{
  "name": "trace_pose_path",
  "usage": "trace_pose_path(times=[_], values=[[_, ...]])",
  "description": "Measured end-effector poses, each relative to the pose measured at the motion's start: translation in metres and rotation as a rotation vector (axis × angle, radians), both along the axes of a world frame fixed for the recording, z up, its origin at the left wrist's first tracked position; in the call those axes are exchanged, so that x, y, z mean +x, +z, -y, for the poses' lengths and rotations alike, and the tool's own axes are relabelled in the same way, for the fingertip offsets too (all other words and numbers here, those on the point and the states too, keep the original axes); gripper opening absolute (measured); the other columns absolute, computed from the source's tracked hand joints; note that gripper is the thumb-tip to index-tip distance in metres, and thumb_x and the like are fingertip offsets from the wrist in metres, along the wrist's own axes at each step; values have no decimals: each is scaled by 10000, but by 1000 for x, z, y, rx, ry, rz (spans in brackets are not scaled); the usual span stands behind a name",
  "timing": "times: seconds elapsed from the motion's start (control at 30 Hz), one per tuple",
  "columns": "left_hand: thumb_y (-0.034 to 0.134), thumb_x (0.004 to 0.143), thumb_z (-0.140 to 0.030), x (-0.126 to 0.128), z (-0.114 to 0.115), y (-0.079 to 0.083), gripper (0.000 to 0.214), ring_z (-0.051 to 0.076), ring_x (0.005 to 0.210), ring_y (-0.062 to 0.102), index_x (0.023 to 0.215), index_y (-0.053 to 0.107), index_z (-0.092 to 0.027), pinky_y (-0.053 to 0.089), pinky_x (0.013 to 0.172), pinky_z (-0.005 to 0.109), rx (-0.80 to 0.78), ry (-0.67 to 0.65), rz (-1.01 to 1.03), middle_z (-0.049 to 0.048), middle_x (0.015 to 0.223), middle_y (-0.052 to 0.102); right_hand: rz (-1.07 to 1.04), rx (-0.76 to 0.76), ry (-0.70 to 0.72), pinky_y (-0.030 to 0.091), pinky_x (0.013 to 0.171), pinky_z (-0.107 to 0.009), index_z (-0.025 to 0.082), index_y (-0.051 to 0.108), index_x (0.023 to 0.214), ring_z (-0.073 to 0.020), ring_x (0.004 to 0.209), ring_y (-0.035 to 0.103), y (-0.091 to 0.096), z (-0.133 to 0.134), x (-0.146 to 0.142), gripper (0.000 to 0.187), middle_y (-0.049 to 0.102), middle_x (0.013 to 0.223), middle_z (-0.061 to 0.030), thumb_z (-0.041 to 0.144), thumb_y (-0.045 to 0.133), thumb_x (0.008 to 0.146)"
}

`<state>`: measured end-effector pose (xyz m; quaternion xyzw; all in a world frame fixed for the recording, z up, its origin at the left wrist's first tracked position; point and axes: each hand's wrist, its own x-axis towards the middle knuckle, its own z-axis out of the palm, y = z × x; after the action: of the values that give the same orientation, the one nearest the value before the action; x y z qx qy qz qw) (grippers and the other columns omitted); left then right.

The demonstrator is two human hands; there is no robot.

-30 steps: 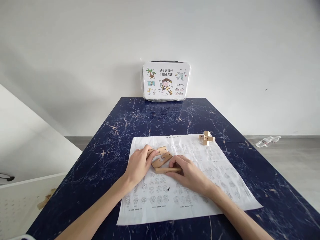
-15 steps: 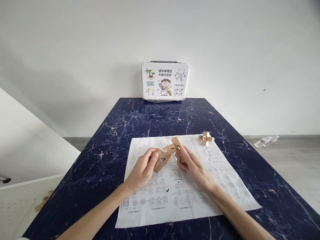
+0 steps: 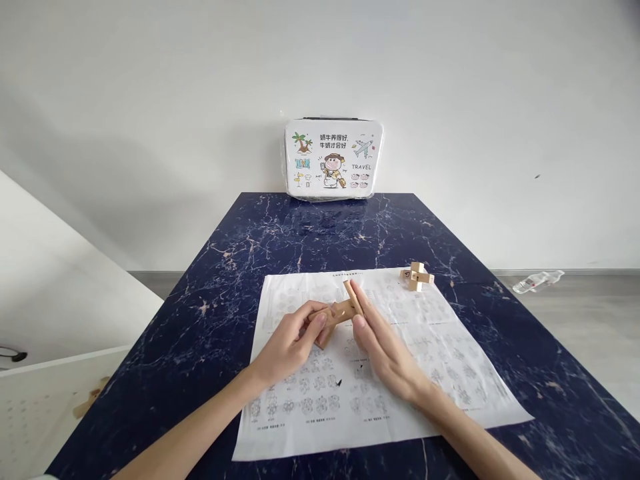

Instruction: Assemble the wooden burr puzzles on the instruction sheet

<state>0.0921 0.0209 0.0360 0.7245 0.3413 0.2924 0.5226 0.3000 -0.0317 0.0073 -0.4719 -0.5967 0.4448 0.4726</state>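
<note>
Over the printed sheet, my left hand (image 3: 295,337) is closed round notched wooden puzzle pieces (image 3: 326,333); its fingers hide part of them. One wooden bar (image 3: 343,311) reaches right from that grip and meets an upright wooden puzzle piece (image 3: 353,297), which stands nearly edge-on. My right hand (image 3: 383,340) has its fingers laid along the right side of this piece and the thumb near its lower end. Whether the bar sits in the piece's hole cannot be seen. A cross-shaped wooden puzzle (image 3: 416,277) with marks on its ends rests at the sheet's far right corner.
The white paper sheet (image 3: 280,440) with printed diagrams lies on the dark blue marbled table (image 3: 210,280). A white case with cartoon prints (image 3: 334,160) stands at the far edge against the wall. Clear plastic bottles (image 3: 537,281) lie on the floor at right. Wooden pieces (image 3: 91,400) are in a white container at lower left.
My right hand has turned its piece from broad side to nearly edge-on, and its fingers have straightened along it. The bar's end now meets that piece. The view has shifted slightly.
</note>
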Motion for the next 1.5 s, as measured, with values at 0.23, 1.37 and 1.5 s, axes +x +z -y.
trace_pose_path(times=[0.23, 1.37, 1.5], values=[[396, 1150, -450, 0, 2, -4, 338, 164, 705, 507, 1233, 598, -191, 407, 673, 322, -44, -91, 53, -2, 794, 550, 275, 213, 75, 492, 1184, -596, 429, 50, 1724, -349, 1515, 470, -8, 0, -2, 650, 259, 1777, -50, 381, 367, 1158], [463, 1127, -493, 3, 4, -8, 285, 215, 842, 654, 1247, 511, -239, 512, 805, 365, -107, -108, 113, 31, 912, 675, 544, 390, 147, 643, 729, -421, 277, -89, 1731, -319, 1034, 769, 4, 2, -13, 692, 646, 1477, -216, 324, 292, 1154], [494, 1121, -476, 3, 0, -6, 274, 181, 787, 600, 1172, 571, -219, 487, 777, 332, -151, -31, 209, 10, 863, 621, 502, 397, 67, 585, 592, -349, 304, 2, 1733, -244, 751, 729, 3, 2, -8, 665, 761, 1189, -128, 325, 319, 1149]])
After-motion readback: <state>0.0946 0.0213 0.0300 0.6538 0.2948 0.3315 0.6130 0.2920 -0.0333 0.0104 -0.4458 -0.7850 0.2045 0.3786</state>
